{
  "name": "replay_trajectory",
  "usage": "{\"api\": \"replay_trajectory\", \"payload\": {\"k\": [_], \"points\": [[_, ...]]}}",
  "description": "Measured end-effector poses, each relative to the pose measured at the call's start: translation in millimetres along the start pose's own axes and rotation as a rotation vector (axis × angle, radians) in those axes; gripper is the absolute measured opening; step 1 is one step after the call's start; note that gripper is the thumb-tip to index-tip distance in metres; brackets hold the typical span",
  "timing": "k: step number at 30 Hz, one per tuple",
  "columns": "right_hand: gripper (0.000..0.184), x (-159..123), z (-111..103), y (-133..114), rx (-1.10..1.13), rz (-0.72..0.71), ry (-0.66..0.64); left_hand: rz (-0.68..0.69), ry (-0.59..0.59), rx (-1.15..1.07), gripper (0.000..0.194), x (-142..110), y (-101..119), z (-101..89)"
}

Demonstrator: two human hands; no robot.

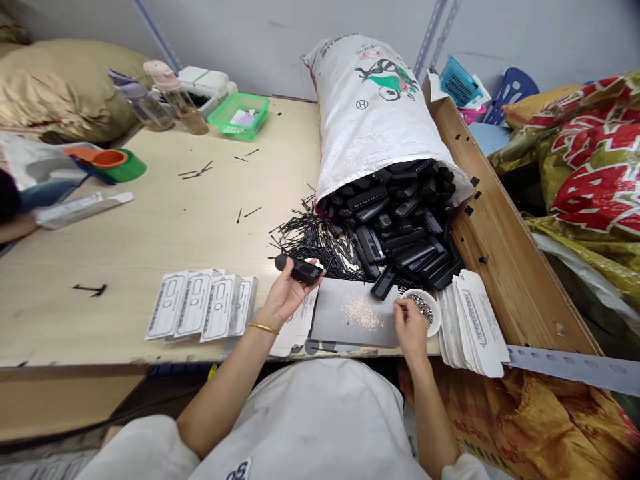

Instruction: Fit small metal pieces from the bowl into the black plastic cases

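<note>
My left hand is closed around a long black plastic casing, held above the table in front of the pile of thin black sticks. Beside a white bowl of small shiny metal parts, my right hand has its fingertips pinched together. What they hold, if anything, is too small to make out. Between my hands lies a grey board with many tiny beige pieces scattered on it. Another black casing rests at the board's far edge.
A white sack spills many black casings. Flat white cartons are stacked right of the bowl; several printed white boxes lie left. A wooden side board edges the table. Another person's arm is at far left.
</note>
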State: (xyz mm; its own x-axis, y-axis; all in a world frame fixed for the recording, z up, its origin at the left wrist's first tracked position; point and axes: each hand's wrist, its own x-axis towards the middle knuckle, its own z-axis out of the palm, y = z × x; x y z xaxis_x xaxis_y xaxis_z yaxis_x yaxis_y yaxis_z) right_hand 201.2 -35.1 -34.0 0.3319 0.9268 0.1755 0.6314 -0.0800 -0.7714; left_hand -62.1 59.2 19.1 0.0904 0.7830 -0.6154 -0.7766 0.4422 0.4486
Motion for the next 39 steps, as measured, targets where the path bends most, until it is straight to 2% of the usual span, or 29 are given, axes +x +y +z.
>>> {"api": "replay_trajectory", "payload": {"k": [2,4,6,8,11,14,16,19,21,23,25,28,32,34,39], "points": [[0.018,-0.2,-7.3,2.2,-0.003,0.013,-0.003,0.023,0.042,0.001,0.028,-0.2,-3.1,-2.9],[0.018,-5.0,-3.1,-3.5,0.043,-0.007,-0.138,0.018,0.068,0.010,0.026,-0.8,-10.7,-3.3],[0.015,-13.9,13.3,-15.0,0.068,-0.056,-0.308,-0.006,0.070,0.022,0.025,-2.1,-19.2,-2.2],[0.010,-23.9,35.6,-26.6,-0.002,-0.084,-0.390,-0.018,0.052,0.036,0.025,-3.8,-26.0,-1.1],[0.009,-34.3,62.4,-34.9,-0.177,-0.078,-0.400,-0.017,0.028,0.060,0.025,-5.9,-31.6,-2.3],[0.013,-34.6,70.6,-32.6,-0.241,-0.101,-0.400,-0.024,0.033,0.064,0.025,-7.0,-34.1,-5.8],[0.015,-30.0,68.1,-31.3,-0.169,-0.106,-0.418,-0.031,0.051,0.053,0.024,-7.5,-36.2,-7.5],[0.011,-20.4,60.9,-37.9,0.103,-0.017,-0.449,-0.064,0.076,0.047,0.018,-9.1,-41.2,-7.2],[0.003,-15.7,57.1,-47.9,0.336,0.060,-0.412,-0.097,0.087,0.041,0.013,-11.1,-45.1,-5.3],[0.009,-14.2,55.2,-59.2,0.524,0.098,-0.349,-0.129,0.100,0.019,0.010,-13.9,-48.4,-2.3],[0.015,-15.5,54.5,-68.8,0.619,0.103,-0.308,-0.153,0.107,-0.009,0.008,-17.6,-50.6,0.9],[0.015,-19.7,54.0,-77.3,0.586,0.042,-0.205,-0.162,0.107,-0.025,0.008,-24.2,-51.6,5.1],[0.010,-23.0,53.1,-81.6,0.438,-0.155,-0.010,-0.144,0.090,-0.007,0.013,-32.6,-51.9,8.9],[0.011,-23.6,53.5,-82.4,0.414,-0.194,0.030,-0.134,0.075,-0.005,0.016,-35.5,-52.8,10.1],[0.012,-25.6,56.7,-81.4,0.427,-0.170,0.047,-0.096,0.070,-0.027,0.020,-37.7,-57.2,9.8]]}}
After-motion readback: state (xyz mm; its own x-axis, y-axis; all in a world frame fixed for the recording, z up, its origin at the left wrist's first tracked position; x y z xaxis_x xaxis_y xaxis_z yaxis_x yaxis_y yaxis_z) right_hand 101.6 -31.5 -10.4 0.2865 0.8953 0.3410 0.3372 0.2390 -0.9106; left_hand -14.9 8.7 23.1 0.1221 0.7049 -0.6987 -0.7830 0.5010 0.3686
